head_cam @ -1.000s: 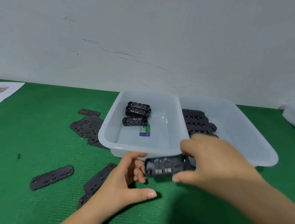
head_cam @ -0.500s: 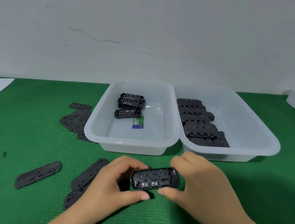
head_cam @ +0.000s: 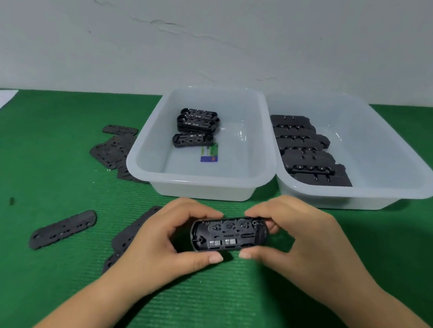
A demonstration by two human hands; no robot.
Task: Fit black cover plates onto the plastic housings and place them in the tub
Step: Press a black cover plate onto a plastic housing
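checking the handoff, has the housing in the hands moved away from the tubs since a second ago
Yes. The housing was against the near wall of the left tub; now it sits nearer the person, with green mat showing between them.

My one camera sits on my head, looking forward and down across the green mat toward the wall; my hands show close below it, the two tubs just beyond.
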